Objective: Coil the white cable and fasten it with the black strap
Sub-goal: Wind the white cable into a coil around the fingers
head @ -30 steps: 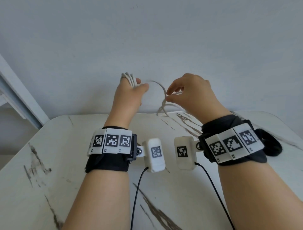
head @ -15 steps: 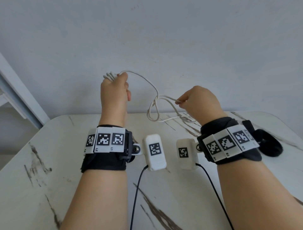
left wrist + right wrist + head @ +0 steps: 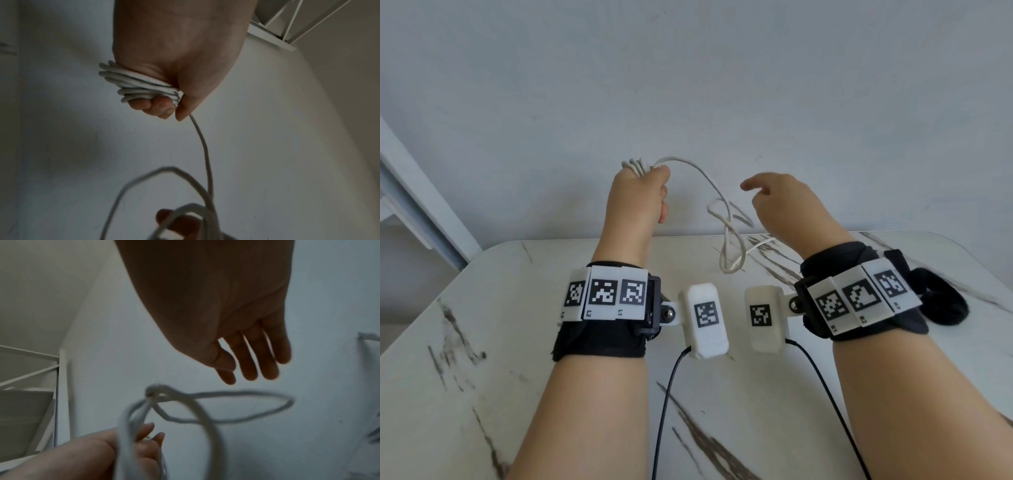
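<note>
My left hand [image 3: 637, 197] is raised above the table's far edge, fist curled round several coiled turns of the white cable [image 3: 634, 165]. In the left wrist view the coil [image 3: 141, 85] is packed between the fingers and the palm. The loose end of the cable [image 3: 726, 222] arcs to the right from that fist, twists into a loop and hangs down to the table [image 3: 482, 342]. My right hand [image 3: 777, 202] hovers just right of the hanging loop, fingers [image 3: 252, 360] straight and apart, holding nothing. No separate black strap shows in any view.
The marble-patterned table ends at a grey wall [image 3: 722, 85]. A white shelf frame [image 3: 414, 205] stands at the left. Black wires [image 3: 664, 411] run from the wrist cameras towards me across the table.
My right hand has let go of the loose cable, opened and lifted a little. The freed cable now dangles from my left fist, which has shifted slightly right.
</note>
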